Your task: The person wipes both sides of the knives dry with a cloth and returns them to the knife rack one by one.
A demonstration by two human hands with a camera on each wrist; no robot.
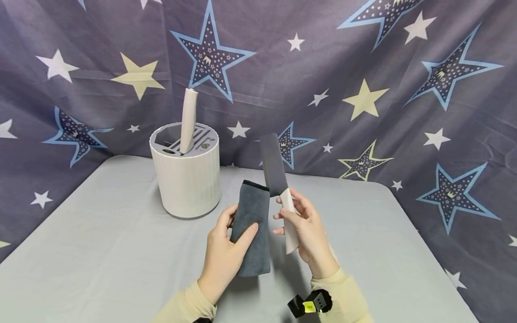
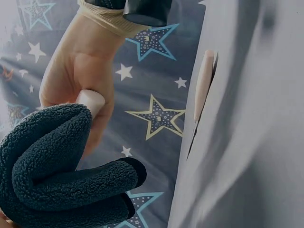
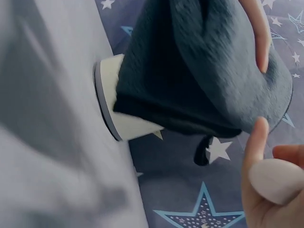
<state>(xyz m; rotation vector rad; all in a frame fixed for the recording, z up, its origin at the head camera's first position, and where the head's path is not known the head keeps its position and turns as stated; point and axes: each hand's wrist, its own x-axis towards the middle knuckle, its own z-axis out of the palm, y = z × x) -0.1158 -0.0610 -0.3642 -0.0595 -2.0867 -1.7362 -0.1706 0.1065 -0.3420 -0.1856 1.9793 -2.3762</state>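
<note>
- Knife [image 1: 274, 172], one of three: near the center of the head view, blade up, its pale handle grasped by the right hand [image 1: 312, 233].
- Cloth [image 1: 259, 211], one, folded: just left of that knife, gripped in the left hand [image 1: 226, 258] with the thumb across its front; whether blade and cloth touch, I cannot tell.
- Second knife [image 1: 188, 121]: upper left of the head view, handle up in the one block [image 1: 187, 184].
- Third knife [image 2: 204, 88]: right of center in the left wrist view, lying on the table [image 1: 121, 260].
- One starry backdrop [image 1: 270, 85]: across the top.
</note>
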